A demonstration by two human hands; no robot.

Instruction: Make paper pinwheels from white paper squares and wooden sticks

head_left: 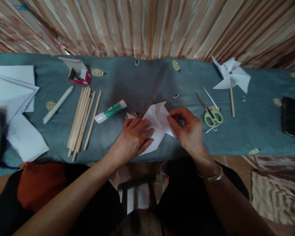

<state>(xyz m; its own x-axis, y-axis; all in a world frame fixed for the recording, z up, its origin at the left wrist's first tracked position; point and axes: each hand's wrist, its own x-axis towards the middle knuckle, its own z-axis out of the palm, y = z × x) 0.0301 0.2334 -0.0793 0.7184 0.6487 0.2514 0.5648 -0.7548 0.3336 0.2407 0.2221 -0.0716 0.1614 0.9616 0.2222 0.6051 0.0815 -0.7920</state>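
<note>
A white paper pinwheel (pixel 155 114) without a stick lies near the front edge of the table, its blades partly folded. Across its left side rests my left hand (pixel 135 137), fingers bent and pressing the paper against the cloth; a white paper tip pokes out above the knuckles. My right hand (pixel 186 127) pinches the paper's right blade between thumb and fingers. A glue stick (pixel 110 111) with a green label lies just left of the paper. Green-handled scissors (pixel 211 114) lie to the right, with thin paper strips (pixel 212 127) around them.
A finished pinwheel (pixel 232 77) on a stick lies at the back right, a dark phone-like object (pixel 293 116) at far right. On the left are several wooden sticks (pixel 80 121), a white candle-like rod (pixel 58 104), an open red box (pixel 80 75) and paper sheets (pixel 27 137).
</note>
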